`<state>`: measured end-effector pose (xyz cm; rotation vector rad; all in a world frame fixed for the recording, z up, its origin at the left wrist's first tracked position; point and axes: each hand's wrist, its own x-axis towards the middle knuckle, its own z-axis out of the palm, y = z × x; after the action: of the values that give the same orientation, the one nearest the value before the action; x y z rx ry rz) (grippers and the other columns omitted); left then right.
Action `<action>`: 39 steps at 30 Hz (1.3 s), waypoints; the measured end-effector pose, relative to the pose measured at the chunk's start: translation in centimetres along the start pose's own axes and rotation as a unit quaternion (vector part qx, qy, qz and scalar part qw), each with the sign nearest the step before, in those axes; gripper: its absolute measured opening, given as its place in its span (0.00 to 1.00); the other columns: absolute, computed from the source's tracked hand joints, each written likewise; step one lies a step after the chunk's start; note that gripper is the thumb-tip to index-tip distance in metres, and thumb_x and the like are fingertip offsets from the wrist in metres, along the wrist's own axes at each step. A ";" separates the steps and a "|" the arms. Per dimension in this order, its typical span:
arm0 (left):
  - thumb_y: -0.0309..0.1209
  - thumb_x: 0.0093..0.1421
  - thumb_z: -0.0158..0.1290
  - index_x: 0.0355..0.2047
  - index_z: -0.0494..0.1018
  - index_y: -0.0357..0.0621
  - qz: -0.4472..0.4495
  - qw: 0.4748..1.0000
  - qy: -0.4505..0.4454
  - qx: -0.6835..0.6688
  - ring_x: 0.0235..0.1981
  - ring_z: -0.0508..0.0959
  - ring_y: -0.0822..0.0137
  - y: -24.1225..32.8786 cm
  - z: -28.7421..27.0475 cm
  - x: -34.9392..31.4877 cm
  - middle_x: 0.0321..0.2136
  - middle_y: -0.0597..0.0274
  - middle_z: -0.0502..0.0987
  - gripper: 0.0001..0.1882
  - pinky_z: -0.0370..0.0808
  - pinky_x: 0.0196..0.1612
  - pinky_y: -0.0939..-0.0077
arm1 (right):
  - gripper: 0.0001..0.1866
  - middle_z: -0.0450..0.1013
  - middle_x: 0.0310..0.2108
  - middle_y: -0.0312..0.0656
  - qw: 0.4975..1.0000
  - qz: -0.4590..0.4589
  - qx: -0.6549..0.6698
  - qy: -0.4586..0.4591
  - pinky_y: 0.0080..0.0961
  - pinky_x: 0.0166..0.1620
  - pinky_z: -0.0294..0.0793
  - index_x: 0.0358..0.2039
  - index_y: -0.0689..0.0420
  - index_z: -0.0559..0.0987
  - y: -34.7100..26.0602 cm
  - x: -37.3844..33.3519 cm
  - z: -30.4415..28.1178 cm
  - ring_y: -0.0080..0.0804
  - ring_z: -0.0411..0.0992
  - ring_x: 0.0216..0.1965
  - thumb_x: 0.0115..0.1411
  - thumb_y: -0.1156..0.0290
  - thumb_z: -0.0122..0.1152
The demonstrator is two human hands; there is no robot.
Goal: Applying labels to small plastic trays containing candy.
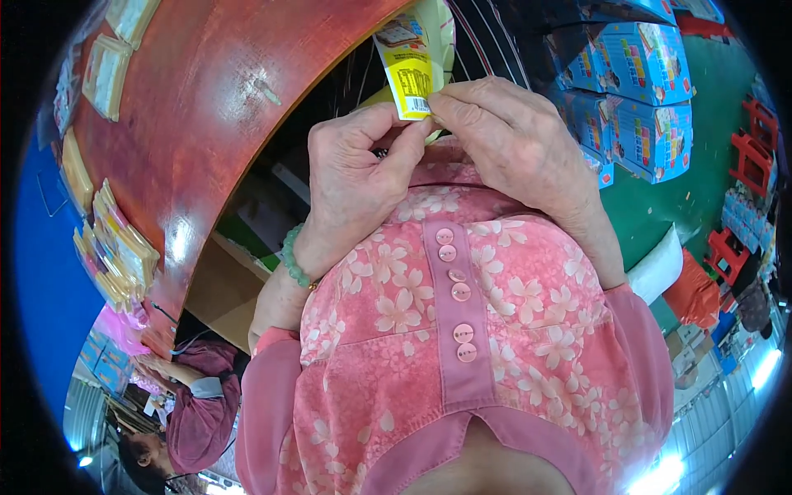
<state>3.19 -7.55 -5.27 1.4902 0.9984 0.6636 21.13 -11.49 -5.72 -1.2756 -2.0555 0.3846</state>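
Reddish tabletop; card, lower end between grips

The view looks out from the person's head, through the left of two side-by-side cameras, and faces steeply down. The shirt sits close beneath it; the left hand and right hand come near its top. The wide lens (its round rim fades to black) bends the table and reaches the floor.

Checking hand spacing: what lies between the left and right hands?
In the head view, the lower end of a yellow-and-white printed card lies between the left hand and right hand.
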 end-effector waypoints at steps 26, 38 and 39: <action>0.23 0.56 0.54 0.37 0.76 0.33 -0.075 0.994 -0.004 -0.078 0.30 0.77 0.79 1.5 1.2 0.3 0.29 0.62 0.80 0.09 0.74 0.34 0.85 | 0.11 0.75 0.31 0.47 0.997 0.040 0.057 0.026 0.26 0.32 0.77 0.35 0.64 0.77 0.4 -0.5 -1.0 0.39 0.75 0.30 0.48 0.81 0.61; 0.20 0.56 0.54 0.36 0.76 0.32 -0.096 0.989 0.030 -0.110 0.31 0.77 0.78 2.0 0.9 0.2 0.29 0.61 0.79 0.07 0.75 0.34 0.85 | 0.15 0.73 0.31 0.44 0.999 0.008 0.016 0.040 0.26 0.33 0.77 0.34 0.61 0.75 0.3 -0.4 -0.1 0.37 0.75 0.32 0.42 0.81 0.61; 0.20 0.56 0.54 0.36 0.76 0.32 -0.096 0.989 0.031 -0.109 0.31 0.77 0.78 2.1 0.8 0.2 0.29 0.61 0.79 0.07 0.75 0.34 0.85 | 0.15 0.73 0.31 0.44 0.999 0.007 0.017 0.040 0.26 0.33 0.77 0.34 0.61 0.75 0.3 -0.3 0.0 0.37 0.75 0.32 0.42 0.81 0.61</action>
<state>4.42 -7.74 -3.42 1.1730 1.0665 0.6615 21.39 -11.60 -5.94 -1.2653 -1.9670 0.3674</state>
